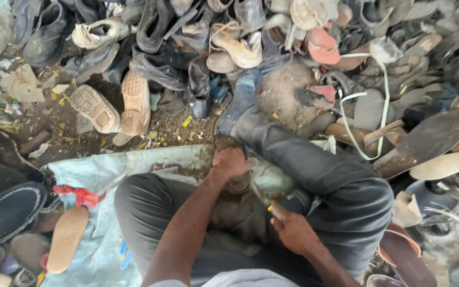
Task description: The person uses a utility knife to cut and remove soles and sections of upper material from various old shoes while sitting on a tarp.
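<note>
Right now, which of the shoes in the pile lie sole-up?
The two tan-soled shoes side by side at the pile's left front edge; their ridged soles face the camera, while the shoes behind them show uppers.

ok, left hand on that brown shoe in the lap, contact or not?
Touching. The head view shows the left hand pressed down on the brown shoe, fingers curled over its top with no gap, while the right hand grips a thin tool beside it.
</note>
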